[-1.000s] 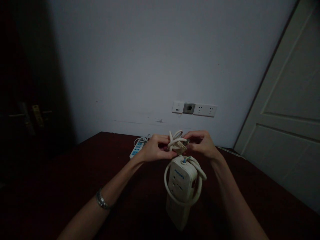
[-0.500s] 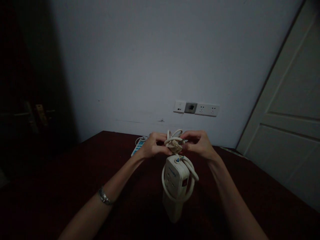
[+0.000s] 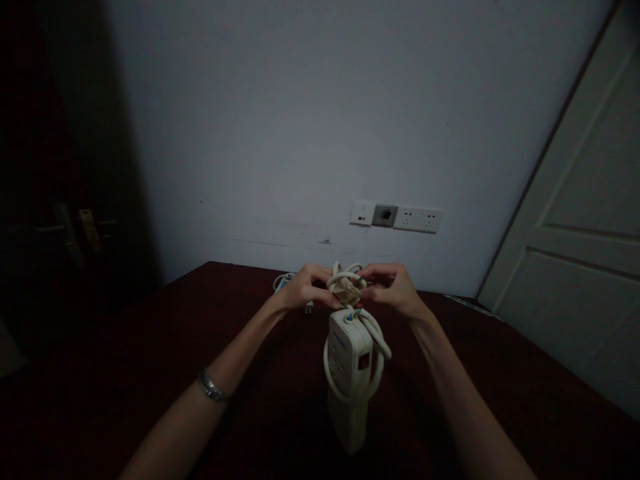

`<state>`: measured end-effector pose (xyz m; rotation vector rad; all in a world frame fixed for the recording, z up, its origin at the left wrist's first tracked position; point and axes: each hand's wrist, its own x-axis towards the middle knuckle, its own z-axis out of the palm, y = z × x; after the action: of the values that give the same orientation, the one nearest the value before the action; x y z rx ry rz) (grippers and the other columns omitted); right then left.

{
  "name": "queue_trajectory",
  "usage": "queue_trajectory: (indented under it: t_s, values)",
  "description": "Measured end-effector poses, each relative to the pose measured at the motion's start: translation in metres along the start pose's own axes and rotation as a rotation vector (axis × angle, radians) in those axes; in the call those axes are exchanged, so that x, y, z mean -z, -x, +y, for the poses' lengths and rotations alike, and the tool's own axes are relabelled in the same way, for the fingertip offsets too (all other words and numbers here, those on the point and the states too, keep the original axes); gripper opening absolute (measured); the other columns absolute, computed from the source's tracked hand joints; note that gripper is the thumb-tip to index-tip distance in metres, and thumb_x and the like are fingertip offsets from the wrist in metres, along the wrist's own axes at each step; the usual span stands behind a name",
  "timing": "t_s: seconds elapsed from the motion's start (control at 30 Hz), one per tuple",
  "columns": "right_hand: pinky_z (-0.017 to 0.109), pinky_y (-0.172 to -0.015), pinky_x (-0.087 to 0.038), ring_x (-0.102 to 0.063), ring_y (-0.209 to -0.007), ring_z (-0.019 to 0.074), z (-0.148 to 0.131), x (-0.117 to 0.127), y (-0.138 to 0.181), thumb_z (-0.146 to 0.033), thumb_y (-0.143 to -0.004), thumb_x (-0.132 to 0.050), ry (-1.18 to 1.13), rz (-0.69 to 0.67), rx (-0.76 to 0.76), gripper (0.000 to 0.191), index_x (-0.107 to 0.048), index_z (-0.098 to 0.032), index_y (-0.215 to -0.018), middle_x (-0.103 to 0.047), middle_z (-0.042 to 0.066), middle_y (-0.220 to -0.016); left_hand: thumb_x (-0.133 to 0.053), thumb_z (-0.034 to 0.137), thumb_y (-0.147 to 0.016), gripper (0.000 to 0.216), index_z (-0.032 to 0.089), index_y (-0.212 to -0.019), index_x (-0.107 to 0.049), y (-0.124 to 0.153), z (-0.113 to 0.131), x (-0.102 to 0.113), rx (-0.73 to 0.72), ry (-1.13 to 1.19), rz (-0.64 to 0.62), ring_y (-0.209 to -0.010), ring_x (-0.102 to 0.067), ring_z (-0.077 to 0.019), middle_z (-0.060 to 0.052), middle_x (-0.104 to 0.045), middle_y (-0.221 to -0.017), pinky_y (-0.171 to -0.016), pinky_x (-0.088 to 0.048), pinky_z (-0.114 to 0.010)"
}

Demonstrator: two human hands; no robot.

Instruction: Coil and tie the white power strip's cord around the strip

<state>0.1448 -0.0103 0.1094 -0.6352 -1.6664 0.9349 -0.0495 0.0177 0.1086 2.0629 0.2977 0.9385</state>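
Observation:
A white power strip (image 3: 345,360) with a red switch on its side stands on end below my hands. Its white cord (image 3: 379,340) loops around the body and gathers in a bunch at the top. My left hand (image 3: 314,287) pinches that cord bundle from the left, fingers closed. From the other side, my right hand (image 3: 390,287) has its thumb and fingertips closed on the same bundle. Between the fingertips sits a beige, crumpled-looking wrap or plug (image 3: 347,291); its kind is unclear in the dim light. Blue and yellow-green wire shows where the cord enters the strip.
Behind my left hand lies a second, blue-and-white power strip (image 3: 283,283) with a white cord and a plug (image 3: 309,307). The dark red table (image 3: 240,320) reaches the wall. Wall sockets (image 3: 417,219) are above it, and a pale door (image 3: 590,220) stands at right.
The hanging power strip has turned slightly and shifted a little. The beige piece between my fingertips has turned too, and the plug behind my left hand has come into view. Both hands keep their hold.

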Motion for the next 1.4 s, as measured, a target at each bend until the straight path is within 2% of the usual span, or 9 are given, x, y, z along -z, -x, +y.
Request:
queue_trajectory:
  t_s: [0.23,0.5,0.6,0.73,0.87,1.0,1.1,1.23,1.4]
  values:
    - [0.025,-0.056,-0.050,-0.062,-0.063,0.0160,-0.026,-0.007,0.008,-0.024,-0.065,-0.068,0.414,0.052,0.107,0.014,-0.072,-0.014,-0.073,-0.068,0.004,-0.069,-0.069,0.024,-0.067,0.022,0.013,-0.085,-0.069,0.003,0.007,0.005,0.043,-0.154,-0.017,-0.075,-0.056,-0.0132,-0.005,-0.065,-0.083,-0.070,-0.044,-0.026]
    - [0.024,-0.058,-0.049,-0.060,-0.065,0.0139,-0.025,-0.019,0.009,-0.021,-0.070,-0.063,0.597,0.108,0.268,0.018,-0.072,-0.016,-0.085,-0.069,0.003,-0.074,-0.074,0.020,-0.062,0.036,0.013,-0.097,-0.067,0.002,0.003,0.012,0.157,0.044,0.059,-0.078,-0.060,-0.0133,-0.004,-0.068,-0.087,-0.080,-0.045,-0.031]
    - [0.024,-0.056,-0.050,-0.061,-0.065,0.0143,-0.024,-0.022,0.007,-0.022,-0.071,-0.063,0.593,0.163,0.290,0.018,-0.073,-0.017,-0.085,-0.069,0.004,-0.075,-0.074,0.018,-0.062,0.039,0.014,-0.099,-0.066,0.002,0.004,0.013,0.156,0.112,0.053,-0.083,-0.061,-0.0142,-0.006,-0.068,-0.092,-0.084,-0.044,-0.033]
    - [0.026,-0.057,-0.051,-0.063,-0.067,0.0169,-0.027,-0.025,0.004,-0.025,-0.070,-0.064,0.498,0.226,0.211,0.020,-0.073,-0.016,-0.086,-0.070,0.005,-0.075,-0.073,0.021,-0.064,0.035,0.014,-0.097,-0.067,0.002,0.003,0.012,0.154,0.121,0.083,-0.085,-0.061,-0.0146,-0.006,-0.068,-0.093,-0.086,-0.043,-0.034]
    - [0.032,-0.071,-0.054,-0.065,-0.082,0.0210,-0.030,-0.023,0.005,-0.027,-0.070,-0.065,0.376,0.104,0.152,0.024,-0.072,-0.017,-0.092,-0.071,0.006,-0.089,-0.071,0.024,-0.064,0.031,0.012,-0.093,-0.068,0.004,0.008,0.008,0.164,0.028,0.151,-0.078,-0.061,-0.0156,-0.006,-0.068,-0.085,-0.077,-0.047,-0.034]
    - [0.037,-0.086,-0.050,-0.061,-0.098,0.0213,-0.026,-0.023,0.008,-0.024,-0.069,-0.067,0.217,-0.045,0.143,0.034,-0.067,-0.021,-0.103,-0.064,0.007,-0.110,-0.066,0.020,-0.065,0.025,0.011,-0.089,-0.069,0.005,0.017,0.005,0.090,-0.119,0.266,-0.075,-0.059,-0.0148,-0.004,-0.066,-0.081,-0.069,-0.047,-0.029]
    - [0.036,-0.086,-0.050,-0.061,-0.097,0.0193,-0.018,-0.028,0.006,-0.025,-0.068,-0.070,0.213,0.013,0.164,0.038,-0.063,-0.022,-0.105,-0.062,0.006,-0.109,-0.063,0.014,-0.064,0.022,0.011,-0.086,-0.068,0.005,0.022,0.001,0.047,-0.200,0.338,-0.075,-0.056,-0.0133,-0.004,-0.063,-0.081,-0.065,-0.048,-0.025]
    - [0.035,-0.084,-0.049,-0.058,-0.098,0.0199,-0.015,-0.033,0.002,-0.030,-0.064,-0.076,0.361,0.160,0.303,0.040,-0.063,-0.022,-0.101,-0.060,0.006,-0.105,-0.065,0.015,-0.064,0.024,0.011,-0.088,-0.067,0.004,0.027,-0.007,-0.013,-0.271,0.417,-0.079,-0.054,-0.0132,-0.005,-0.058,-0.088,-0.064,-0.049,-0.024]
    - [0.034,-0.079,-0.050,-0.058,-0.093,0.0197,-0.024,-0.030,0.004,-0.033,-0.065,-0.075,0.429,0.156,0.357,0.041,-0.061,-0.023,-0.102,-0.060,0.006,-0.102,-0.063,0.016,-0.068,0.024,0.013,-0.092,-0.064,0.008,0.034,-0.011,-0.050,-0.344,0.389,-0.081,-0.053,-0.0131,-0.004,-0.055,-0.088,-0.065,-0.050,-0.024]
